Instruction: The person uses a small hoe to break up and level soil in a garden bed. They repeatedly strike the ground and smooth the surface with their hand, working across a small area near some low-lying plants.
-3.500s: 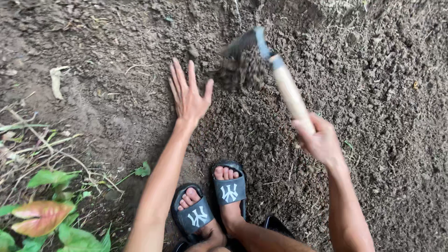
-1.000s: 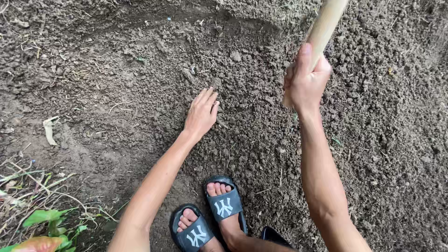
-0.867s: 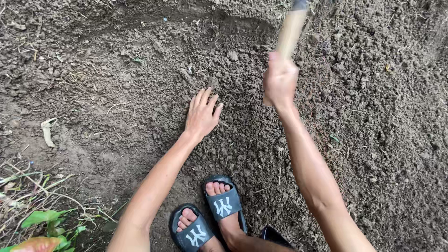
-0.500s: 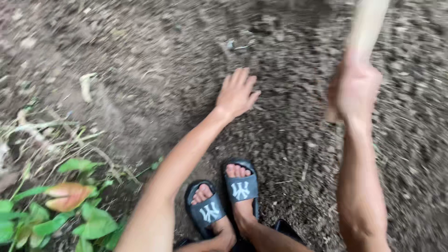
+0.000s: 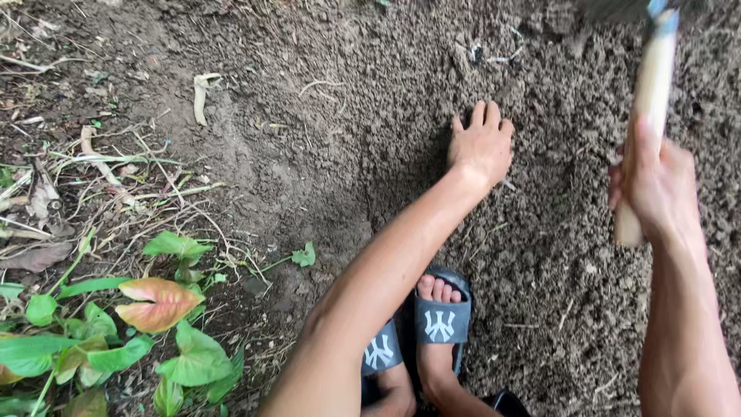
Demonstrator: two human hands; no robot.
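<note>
Left hand (image 5: 482, 147) pressed flat on loosened soil (image 5: 540, 255), fingers spread narrowly, moved leftward of earlier position. Right hand (image 5: 654, 185) wrapped around wooden hoe handle (image 5: 650, 100), raised again beyond fingertips; blade mostly out of frame, mid-stroke judged.

bare arms, dark slide sandals (image 5: 441, 323)

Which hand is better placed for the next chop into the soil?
Right. The right hand grips the pale wooden-handled hoe, raised over the loose dark soil; the left hand lies flat on it, empty.
</note>
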